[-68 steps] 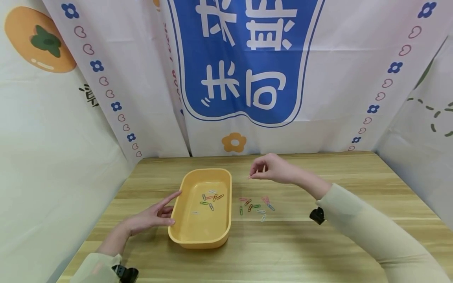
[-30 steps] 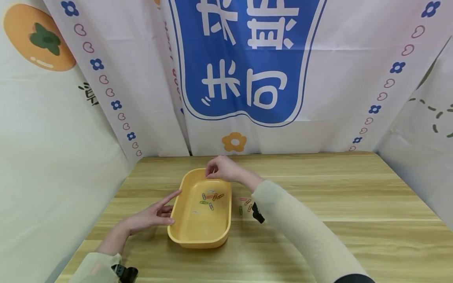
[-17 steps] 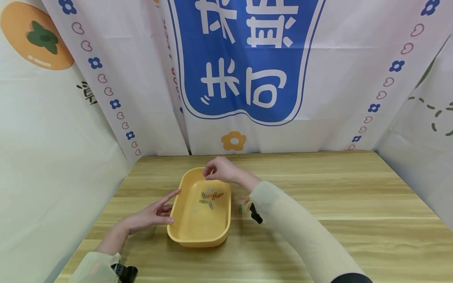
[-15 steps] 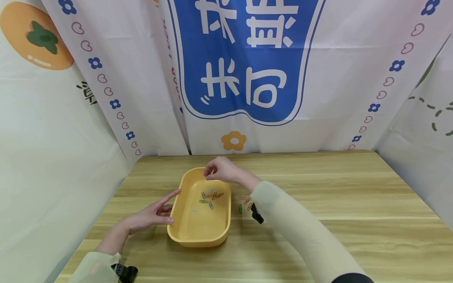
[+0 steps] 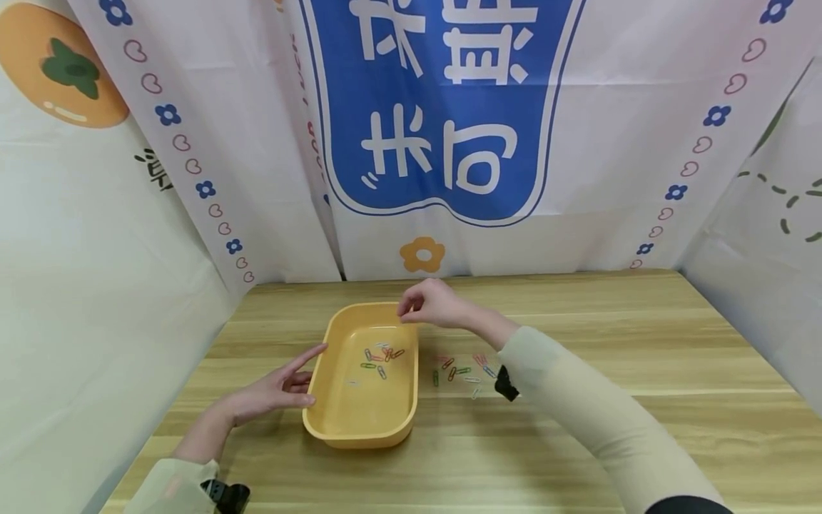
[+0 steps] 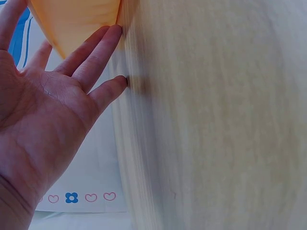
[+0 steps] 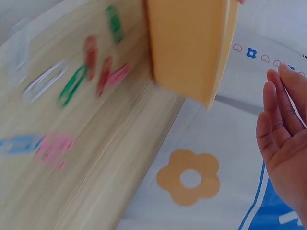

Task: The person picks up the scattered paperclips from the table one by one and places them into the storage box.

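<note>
A yellow tray [image 5: 359, 414] is set on the wooden table [image 5: 488, 464], and its left side is touched by the left hand [image 5: 276, 391], whose fingers are spread apart, the forefinger and thumb laid at the rim. In the left wrist view the palm is shown with the fingertips against the tray's wall. The right hand [image 5: 439, 303] is held above the tray's far right corner; its fingers are loosely bent, with forefinger and thumb brought near each other, though whether the tips meet cannot be told. On the tray floor, towards the far end, several paper clips are scattered, among them a green clip [image 5: 367, 365]; a white clip [image 5: 352, 383] is set a little apart, nearer the front. To the right of the tray, more clips are strewn on the table, with red, green, pink, blue and white seen; they are partly blurred in the right wrist view. A black device [image 5: 506, 383] is worn at the right wrist. Behind the table, a white cloth [image 5: 610, 171] is hung, printed with an orange flower [image 5: 408, 255].
</note>
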A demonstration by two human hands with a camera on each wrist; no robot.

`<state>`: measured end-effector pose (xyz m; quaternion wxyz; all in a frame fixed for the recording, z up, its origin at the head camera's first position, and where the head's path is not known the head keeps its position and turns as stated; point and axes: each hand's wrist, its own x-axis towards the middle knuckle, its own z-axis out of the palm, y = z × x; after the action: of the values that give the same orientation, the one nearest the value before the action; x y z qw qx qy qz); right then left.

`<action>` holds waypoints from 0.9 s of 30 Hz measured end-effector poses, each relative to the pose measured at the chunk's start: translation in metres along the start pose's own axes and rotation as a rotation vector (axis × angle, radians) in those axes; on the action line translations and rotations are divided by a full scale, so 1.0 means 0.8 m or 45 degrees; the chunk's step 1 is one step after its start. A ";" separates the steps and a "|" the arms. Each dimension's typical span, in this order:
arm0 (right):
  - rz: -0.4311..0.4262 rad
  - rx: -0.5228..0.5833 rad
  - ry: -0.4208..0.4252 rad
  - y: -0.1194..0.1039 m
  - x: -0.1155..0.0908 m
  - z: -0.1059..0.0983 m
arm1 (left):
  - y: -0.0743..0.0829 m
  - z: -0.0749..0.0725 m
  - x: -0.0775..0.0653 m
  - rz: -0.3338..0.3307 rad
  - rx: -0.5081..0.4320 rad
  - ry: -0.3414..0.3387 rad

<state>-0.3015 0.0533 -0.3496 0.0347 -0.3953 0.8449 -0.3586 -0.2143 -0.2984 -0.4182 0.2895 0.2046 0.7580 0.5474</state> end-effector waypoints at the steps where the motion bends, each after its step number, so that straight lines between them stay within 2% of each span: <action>1: 0.002 0.009 0.000 0.003 -0.006 -0.003 | 0.000 0.000 0.000 0.002 -0.002 -0.002; 12: 0.019 0.018 -0.102 0.046 -0.089 -0.024 | -0.002 -0.002 0.000 -0.001 0.011 0.001; 19: 0.125 0.024 -0.139 0.065 -0.146 -0.021 | -0.002 -0.002 0.000 -0.003 0.015 0.008; 27: 0.173 -0.005 -0.119 0.087 -0.177 -0.012 | -0.001 -0.002 -0.001 0.001 0.014 0.008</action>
<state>-0.2525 0.1868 -0.4185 0.0975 -0.3534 0.8680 -0.3350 -0.2148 -0.2999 -0.4183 0.2860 0.2048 0.7618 0.5440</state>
